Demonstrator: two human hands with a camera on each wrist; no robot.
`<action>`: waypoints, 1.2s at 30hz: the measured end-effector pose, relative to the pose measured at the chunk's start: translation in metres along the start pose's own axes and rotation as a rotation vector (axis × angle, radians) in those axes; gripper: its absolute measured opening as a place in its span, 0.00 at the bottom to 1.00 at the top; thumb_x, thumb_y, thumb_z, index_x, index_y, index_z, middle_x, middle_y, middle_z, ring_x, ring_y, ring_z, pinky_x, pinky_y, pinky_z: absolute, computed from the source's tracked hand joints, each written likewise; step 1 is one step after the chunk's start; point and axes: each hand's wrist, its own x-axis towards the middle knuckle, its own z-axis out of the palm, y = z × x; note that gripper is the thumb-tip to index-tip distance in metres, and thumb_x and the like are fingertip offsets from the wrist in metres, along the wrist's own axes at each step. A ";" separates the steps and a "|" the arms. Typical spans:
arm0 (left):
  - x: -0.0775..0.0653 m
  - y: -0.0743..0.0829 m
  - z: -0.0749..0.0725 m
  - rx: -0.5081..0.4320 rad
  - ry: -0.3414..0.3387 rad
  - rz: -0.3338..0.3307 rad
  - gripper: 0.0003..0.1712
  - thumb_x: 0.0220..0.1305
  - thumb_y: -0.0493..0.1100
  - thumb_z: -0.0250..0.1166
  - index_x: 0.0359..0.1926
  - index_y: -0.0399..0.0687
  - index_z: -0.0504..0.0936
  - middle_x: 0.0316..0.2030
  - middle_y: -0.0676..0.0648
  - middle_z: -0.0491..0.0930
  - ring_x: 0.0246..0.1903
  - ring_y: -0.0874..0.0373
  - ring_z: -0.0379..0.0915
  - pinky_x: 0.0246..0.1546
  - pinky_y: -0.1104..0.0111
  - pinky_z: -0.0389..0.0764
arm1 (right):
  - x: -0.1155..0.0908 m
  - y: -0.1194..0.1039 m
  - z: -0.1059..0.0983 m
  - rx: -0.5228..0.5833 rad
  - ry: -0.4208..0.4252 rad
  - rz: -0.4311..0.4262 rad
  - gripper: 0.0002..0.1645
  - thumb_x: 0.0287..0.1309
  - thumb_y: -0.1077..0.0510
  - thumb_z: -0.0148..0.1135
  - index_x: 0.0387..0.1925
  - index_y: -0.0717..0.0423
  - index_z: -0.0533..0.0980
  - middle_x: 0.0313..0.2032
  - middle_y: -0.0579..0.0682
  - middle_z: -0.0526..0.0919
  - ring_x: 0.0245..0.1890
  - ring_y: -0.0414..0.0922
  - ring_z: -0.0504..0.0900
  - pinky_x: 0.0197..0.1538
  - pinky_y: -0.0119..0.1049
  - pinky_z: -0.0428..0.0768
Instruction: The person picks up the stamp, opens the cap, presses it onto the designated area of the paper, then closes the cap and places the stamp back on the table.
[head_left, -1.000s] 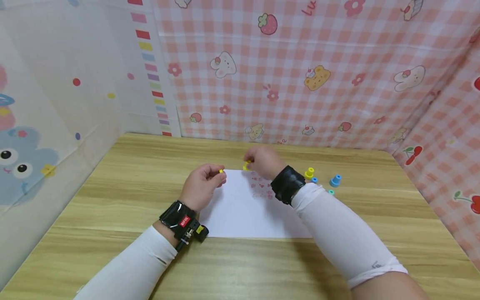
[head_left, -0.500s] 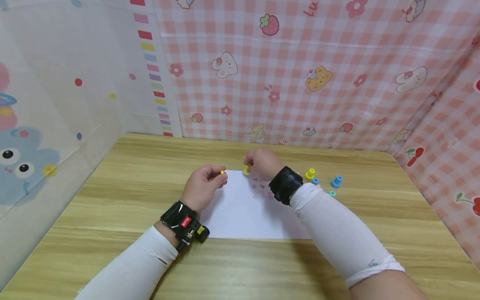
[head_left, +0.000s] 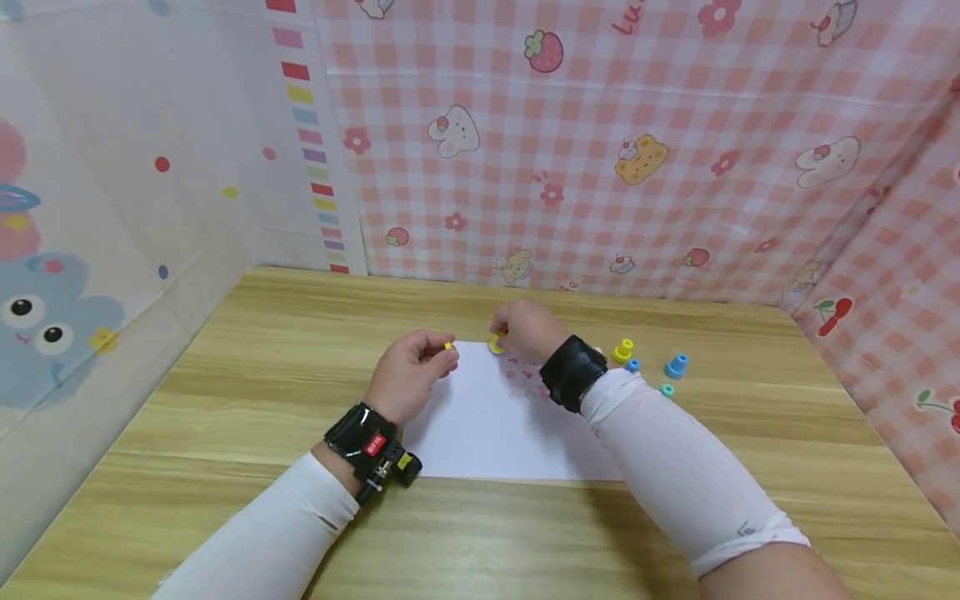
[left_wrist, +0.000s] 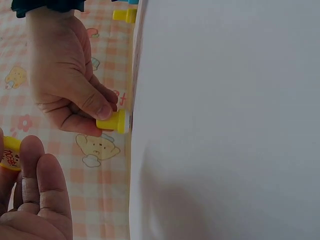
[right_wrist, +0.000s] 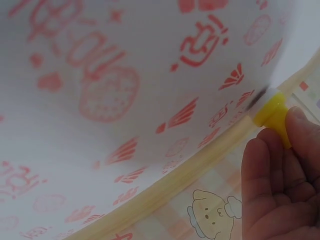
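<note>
My right hand [head_left: 531,332] pinches a yellow toy stamp [right_wrist: 274,113] by its handle between thumb and fingers. In the right wrist view its white face end meets the white paper [head_left: 487,433] near the far edge. Several red prints [right_wrist: 110,95] of small pictures and characters cover part of the sheet beside it. My left hand [head_left: 407,375], at the paper's far left corner, holds a small yellow cap [left_wrist: 11,154] with red characters on it between thumb and fingers. The stamp's printing face is hidden against the paper.
Another yellow stamp [head_left: 622,350], a tall blue stamp [head_left: 677,366], a small blue piece [head_left: 632,365] and a teal piece [head_left: 667,390] stand right of the paper, past my right wrist. Wooden tabletop [head_left: 480,542] surrounds the sheet; a checked cloth [head_left: 585,225] hangs behind.
My right hand has brought the yellow stamp down a little onto the paper near its far edge. The left hand keeps its place with the cap, and the head view has shifted slightly.
</note>
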 end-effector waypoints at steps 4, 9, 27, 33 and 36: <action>0.001 -0.001 0.000 -0.001 0.005 0.000 0.10 0.63 0.43 0.63 0.45 0.47 0.80 0.36 0.48 0.79 0.34 0.60 0.77 0.39 0.64 0.80 | 0.000 0.000 0.001 -0.001 0.006 0.007 0.06 0.53 0.60 0.68 0.35 0.50 0.82 0.32 0.44 0.81 0.32 0.41 0.75 0.41 0.37 0.78; 0.001 0.000 0.001 -0.002 0.005 0.001 0.11 0.63 0.43 0.63 0.45 0.46 0.80 0.36 0.48 0.79 0.34 0.61 0.77 0.40 0.64 0.80 | 0.000 0.001 0.003 -0.009 0.026 0.001 0.06 0.52 0.61 0.68 0.34 0.50 0.82 0.32 0.44 0.82 0.32 0.41 0.74 0.41 0.36 0.78; -0.001 0.001 0.000 0.019 -0.003 0.005 0.12 0.63 0.42 0.63 0.47 0.45 0.79 0.36 0.48 0.79 0.35 0.60 0.77 0.40 0.65 0.80 | 0.001 -0.002 0.010 -0.052 0.076 0.020 0.05 0.51 0.61 0.68 0.32 0.50 0.83 0.31 0.44 0.82 0.29 0.43 0.73 0.41 0.38 0.77; -0.001 0.001 0.001 0.016 -0.005 0.003 0.12 0.63 0.42 0.63 0.47 0.44 0.79 0.36 0.48 0.80 0.35 0.59 0.76 0.40 0.64 0.80 | 0.001 -0.002 0.012 -0.042 0.072 0.053 0.06 0.51 0.61 0.69 0.33 0.50 0.83 0.31 0.45 0.82 0.30 0.43 0.73 0.44 0.38 0.77; -0.002 0.001 0.002 0.022 -0.001 -0.003 0.12 0.62 0.44 0.64 0.46 0.47 0.79 0.36 0.49 0.80 0.34 0.59 0.76 0.40 0.63 0.80 | 0.001 -0.002 0.013 -0.049 0.082 0.043 0.05 0.51 0.61 0.69 0.32 0.50 0.82 0.31 0.45 0.82 0.30 0.42 0.73 0.42 0.38 0.78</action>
